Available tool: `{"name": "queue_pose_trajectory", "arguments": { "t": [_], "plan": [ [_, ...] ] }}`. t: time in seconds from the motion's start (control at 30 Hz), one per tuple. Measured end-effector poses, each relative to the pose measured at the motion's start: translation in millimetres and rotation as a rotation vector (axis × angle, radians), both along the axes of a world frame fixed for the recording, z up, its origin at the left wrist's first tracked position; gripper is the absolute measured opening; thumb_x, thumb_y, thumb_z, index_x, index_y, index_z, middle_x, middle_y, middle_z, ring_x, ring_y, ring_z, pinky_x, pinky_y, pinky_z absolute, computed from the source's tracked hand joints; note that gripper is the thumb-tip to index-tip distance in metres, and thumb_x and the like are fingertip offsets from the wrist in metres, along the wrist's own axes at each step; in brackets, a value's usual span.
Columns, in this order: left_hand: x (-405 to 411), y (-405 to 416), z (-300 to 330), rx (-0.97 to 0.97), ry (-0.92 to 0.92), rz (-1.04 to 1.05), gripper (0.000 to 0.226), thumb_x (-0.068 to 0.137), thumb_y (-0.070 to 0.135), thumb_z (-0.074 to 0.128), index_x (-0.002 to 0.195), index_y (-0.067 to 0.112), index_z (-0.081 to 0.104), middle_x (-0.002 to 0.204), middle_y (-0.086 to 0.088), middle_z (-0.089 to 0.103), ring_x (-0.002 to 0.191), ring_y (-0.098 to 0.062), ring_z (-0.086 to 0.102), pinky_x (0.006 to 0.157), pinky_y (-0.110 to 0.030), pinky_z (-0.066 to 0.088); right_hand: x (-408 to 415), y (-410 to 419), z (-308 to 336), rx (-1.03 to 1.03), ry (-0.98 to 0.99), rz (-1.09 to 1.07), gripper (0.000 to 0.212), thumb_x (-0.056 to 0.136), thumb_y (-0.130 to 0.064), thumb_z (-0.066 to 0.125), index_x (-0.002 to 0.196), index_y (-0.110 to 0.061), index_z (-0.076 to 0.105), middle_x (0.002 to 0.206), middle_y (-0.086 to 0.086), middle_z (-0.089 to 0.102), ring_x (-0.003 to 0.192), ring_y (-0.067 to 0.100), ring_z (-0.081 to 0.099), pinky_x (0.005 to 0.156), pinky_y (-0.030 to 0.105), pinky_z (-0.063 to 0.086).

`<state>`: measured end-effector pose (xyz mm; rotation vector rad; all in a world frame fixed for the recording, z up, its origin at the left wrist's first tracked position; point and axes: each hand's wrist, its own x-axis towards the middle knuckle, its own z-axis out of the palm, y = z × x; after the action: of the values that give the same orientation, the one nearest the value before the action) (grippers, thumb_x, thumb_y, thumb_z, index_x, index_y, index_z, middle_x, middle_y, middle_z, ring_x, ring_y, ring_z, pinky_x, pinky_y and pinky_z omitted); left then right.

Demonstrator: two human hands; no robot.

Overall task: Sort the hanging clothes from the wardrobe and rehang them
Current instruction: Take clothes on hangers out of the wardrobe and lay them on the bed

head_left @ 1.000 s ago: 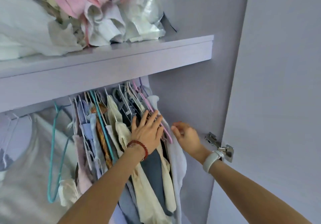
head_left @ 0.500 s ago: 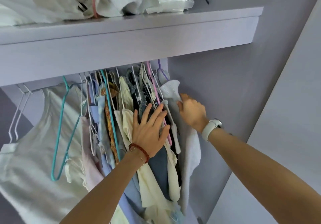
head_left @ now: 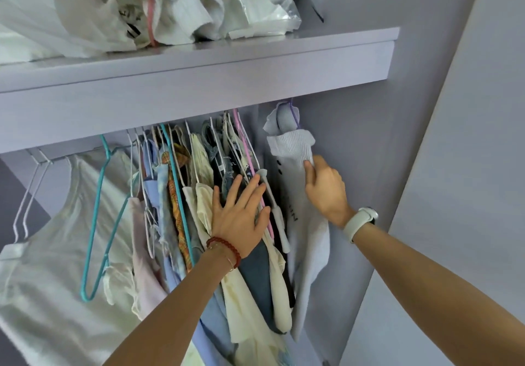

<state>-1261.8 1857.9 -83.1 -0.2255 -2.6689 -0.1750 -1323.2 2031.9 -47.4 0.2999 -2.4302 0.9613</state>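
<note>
Under shelf: left hand (head_left: 240, 218) spread flat against bunched clothes (head_left: 199, 195); right hand (head_left: 324, 192) pinches pale knit top (head_left: 295, 149), hung apart.

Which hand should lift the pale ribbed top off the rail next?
Right hand: it already pinches the pale ribbed top. Left hand lies flat, pressing the other clothes aside.

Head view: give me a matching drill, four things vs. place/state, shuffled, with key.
Things:
1. left hand
2. right hand
3. teal hanger
4. plastic bag

Place or state:
A. on the shelf above the rail
B. hangs bare between the white top and the packed clothes
C. flat against the packed clothes, fingers spread
D. grips the pale grey knit garment at the rail's right end

Pairs: 1-C, 2-D, 3-B, 4-A
</note>
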Motion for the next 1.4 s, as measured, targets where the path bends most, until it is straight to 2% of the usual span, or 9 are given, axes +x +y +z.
{"name": "queue_pose_trajectory", "arguments": {
  "t": [0.23,0.47,0.57,0.63,0.7,0.83,0.97,1.13,1.4],
  "plan": [
    [0.1,23.9,12.6,0.080,0.013,-0.020,0.059,0.098,0.035,0.029,0.147,0.020,0.002,0.156,0.005,0.006,0.143,-0.018,-0.005,0.112,-0.050,-0.008,102.0,56.7,-44.6,0.132,0.074,-0.055,0.029,0.096,-0.020,0.042,0.089,0.004,0.055,0.052,0.013,0.055,0.048,0.040,0.055,0.047,0.035,0.039],
    [37.1,83.4,12.3,0.008,0.006,-0.465,0.049,0.098,0.031,0.030,0.145,0.020,0.023,0.152,0.001,0.024,0.143,-0.022,0.007,0.111,-0.052,-0.008,240.7,129.0,-65.3,0.393,0.199,-0.232,0.057,0.099,-0.039,0.017,0.082,-0.007,0.061,0.038,0.003,0.049,0.030,0.026,0.046,0.033,0.016,0.026],
    [74.1,113.9,-7.0,0.082,-0.062,-0.663,0.034,0.097,0.027,0.038,0.121,0.011,0.055,0.117,-0.013,0.058,0.112,-0.033,0.053,0.107,-0.054,0.022,308.7,164.4,-73.6,0.516,0.095,-0.309,0.062,0.098,-0.039,0.017,0.080,-0.006,0.066,0.044,0.001,0.054,0.036,0.024,0.052,0.033,0.017,0.031],
    [110.6,136.2,-27.4,0.167,-0.139,-0.796,0.027,0.095,0.023,0.045,0.103,0.004,0.062,0.096,-0.015,0.062,0.086,-0.036,0.060,0.083,-0.045,0.046,355.5,184.6,-78.6,0.538,-0.021,-0.372,0.055,0.095,-0.039,0.025,0.082,-0.006,0.066,0.055,0.003,0.061,0.047,0.023,0.060,0.037,0.020,0.040],
    [152.1,159.1,-46.8,0.322,-0.247,-0.875,0.019,0.094,0.016,0.050,0.098,0.003,0.063,0.092,-0.015,0.064,0.081,-0.031,0.060,0.068,-0.035,0.044,400.3,199.1,-81.3,0.484,-0.120,-0.481,0.044,0.089,-0.034,0.033,0.086,-0.005,0.066,0.071,0.006,0.064,0.064,0.025,0.065,0.047,0.025,0.045],
    [225.1,204.6,-74.7,0.460,-0.393,-0.999,0.016,0.092,0.014,0.052,0.094,0.005,0.065,0.087,-0.012,0.068,0.078,-0.020,0.055,0.066,-0.029,0.038,486.7,205.1,-95.5,0.314,-0.270,-0.648,0.036,0.083,-0.025,0.046,0.110,-0.006,0.058,0.092,0.011,0.061,0.081,0.032,0.063,0.064,0.036,0.051],
    [277.7,246.6,-83.1,0.419,-0.520,-1.148,0.018,0.088,0.020,0.057,0.090,0.006,0.068,0.082,-0.006,0.067,0.068,-0.020,0.056,0.060,-0.021,0.035,554.7,196.1,-108.0,0.237,-0.297,-0.768,0.054,0.085,-0.051,0.041,0.126,-0.016,0.051,0.096,0.005,0.068,0.079,0.026,0.065,0.070,0.030,0.047],
    [349.0,319.4,-72.9,0.282,-0.601,-1.371,0.010,0.086,0.019,0.062,0.093,0.015,0.069,0.085,0.012,0.064,0.076,-0.009,0.058,0.065,-0.020,0.040,632.6,209.6,-124.2,-0.032,-0.287,-1.112,0.021,0.089,-0.028,0.058,0.093,-0.010,0.068,0.062,0.011,0.064,0.057,0.031,0.059,0.054,0.026,0.034],
    [535.1,478.0,-84.9,0.171,-0.744,-1.636,0.016,0.084,0.028,0.065,0.091,0.014,0.068,0.086,0.001,0.067,0.080,-0.015,0.060,0.067,-0.024,0.044,814.0,272.0,-150.4,-0.349,-0.186,-1.540,0.015,0.089,-0.018,0.059,0.085,-0.007,0.067,0.061,0.010,0.062,0.051,0.022,0.050,0.052,0.031,0.036]
  ]
}}
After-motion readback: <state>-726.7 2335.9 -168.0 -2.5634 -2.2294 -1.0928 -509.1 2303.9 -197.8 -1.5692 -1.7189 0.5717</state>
